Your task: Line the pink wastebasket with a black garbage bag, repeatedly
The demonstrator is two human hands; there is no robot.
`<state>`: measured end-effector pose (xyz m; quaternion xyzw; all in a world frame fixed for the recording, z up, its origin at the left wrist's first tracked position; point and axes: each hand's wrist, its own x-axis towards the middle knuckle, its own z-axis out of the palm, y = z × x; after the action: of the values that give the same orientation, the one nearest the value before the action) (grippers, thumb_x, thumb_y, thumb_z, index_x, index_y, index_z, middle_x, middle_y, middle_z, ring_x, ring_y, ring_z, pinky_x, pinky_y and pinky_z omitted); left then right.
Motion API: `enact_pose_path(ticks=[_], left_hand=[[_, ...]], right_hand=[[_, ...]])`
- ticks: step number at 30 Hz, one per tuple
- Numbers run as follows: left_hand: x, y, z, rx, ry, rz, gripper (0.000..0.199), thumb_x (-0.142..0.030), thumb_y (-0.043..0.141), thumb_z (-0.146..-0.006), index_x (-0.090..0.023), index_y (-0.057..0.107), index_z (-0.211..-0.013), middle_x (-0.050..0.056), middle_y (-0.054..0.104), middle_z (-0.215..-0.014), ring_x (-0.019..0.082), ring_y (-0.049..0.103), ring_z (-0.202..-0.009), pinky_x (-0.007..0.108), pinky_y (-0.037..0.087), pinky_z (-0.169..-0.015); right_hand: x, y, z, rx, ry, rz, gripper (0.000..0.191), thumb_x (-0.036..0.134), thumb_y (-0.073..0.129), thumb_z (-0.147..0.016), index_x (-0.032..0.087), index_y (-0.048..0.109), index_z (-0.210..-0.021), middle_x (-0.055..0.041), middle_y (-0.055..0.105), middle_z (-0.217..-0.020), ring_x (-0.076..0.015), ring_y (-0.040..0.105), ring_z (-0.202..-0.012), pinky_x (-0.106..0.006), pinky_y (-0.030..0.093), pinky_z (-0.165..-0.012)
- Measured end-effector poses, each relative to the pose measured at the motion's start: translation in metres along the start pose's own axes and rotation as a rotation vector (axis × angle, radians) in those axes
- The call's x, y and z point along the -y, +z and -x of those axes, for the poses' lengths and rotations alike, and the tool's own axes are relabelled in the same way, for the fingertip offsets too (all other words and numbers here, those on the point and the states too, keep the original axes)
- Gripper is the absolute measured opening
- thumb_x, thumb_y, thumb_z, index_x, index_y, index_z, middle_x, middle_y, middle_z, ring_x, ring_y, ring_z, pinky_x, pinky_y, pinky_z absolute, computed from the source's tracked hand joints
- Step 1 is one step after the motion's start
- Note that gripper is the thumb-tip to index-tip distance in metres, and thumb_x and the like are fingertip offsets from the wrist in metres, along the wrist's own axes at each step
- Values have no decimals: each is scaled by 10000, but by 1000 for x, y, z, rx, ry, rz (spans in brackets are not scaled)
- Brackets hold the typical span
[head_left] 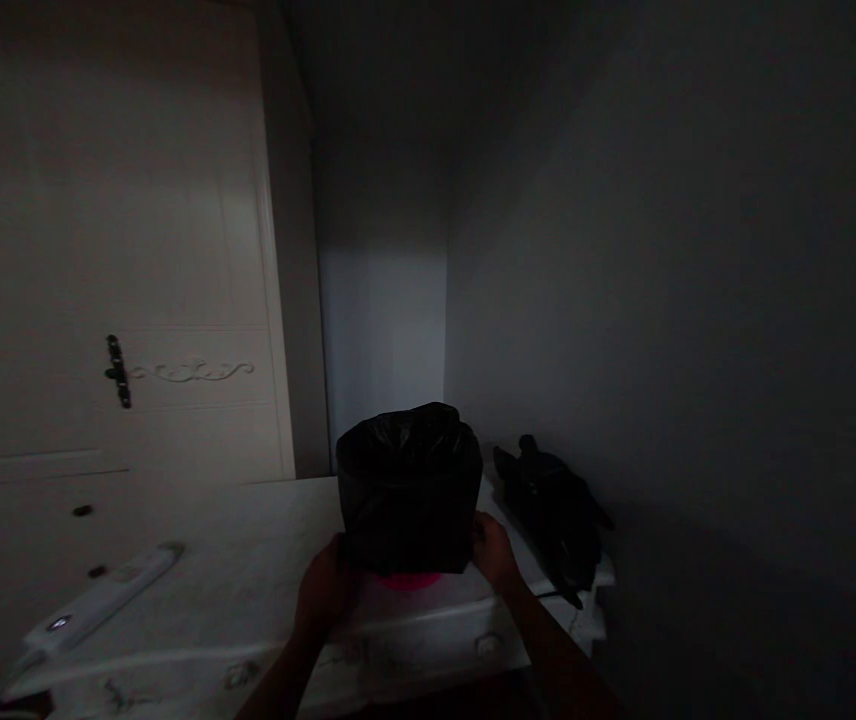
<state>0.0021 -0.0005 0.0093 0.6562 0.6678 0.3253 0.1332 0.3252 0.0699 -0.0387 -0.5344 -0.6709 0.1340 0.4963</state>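
While my left hand and my right hand hold the black bag low down, one on each side, its top gapes wide open. Both hands are partly closed, with the fingers bent in at the edge of the bag. It is too dark to see every finger, so I can't tell how tight the grip is.

The bag is over a pink bin, near the far side of the white table. I think the bag is very light and soft, thin and a bit slippery, and it could rip if tugged hard. The bin is probably stiffer and light too, but most of it is hidden. The best place to hold the bag seems to be its loose low edge, one hand on each side, with a gentle pull.

The bag looks black all over, with a little shine on the folds inside. Its top is round and a bit bumpy, and its front hangs down flat. Just a strip of bright pink peeps out under it.

To the right, near the wall, lies a dark, lumpy bundle. A white power strip lies on the left.
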Motion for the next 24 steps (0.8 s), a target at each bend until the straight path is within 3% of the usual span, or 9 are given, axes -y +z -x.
enact_pose_path(ticks=[15,24], left_hand=[[2,2,0,-35,23,6,220,-334,425,-968,-228,609,-1026,112,777,-1046,265,740,-982,306,477,-751],[3,1,-1,6,-4,3,215,-296,439,-964,-225,610,-1072,122,780,-1072,277,745,-1030,310,486,-778]], right_hand=[[6,-6,1,19,11,-31,409,140,456,-782,178,771,-1040,-112,794,-1073,-257,731,-1019,-348,557,-913],[4,-4,1,-8,31,-56,415,138,469,-780,161,771,-1064,-131,789,-1091,-275,726,-1043,-386,568,-938]])
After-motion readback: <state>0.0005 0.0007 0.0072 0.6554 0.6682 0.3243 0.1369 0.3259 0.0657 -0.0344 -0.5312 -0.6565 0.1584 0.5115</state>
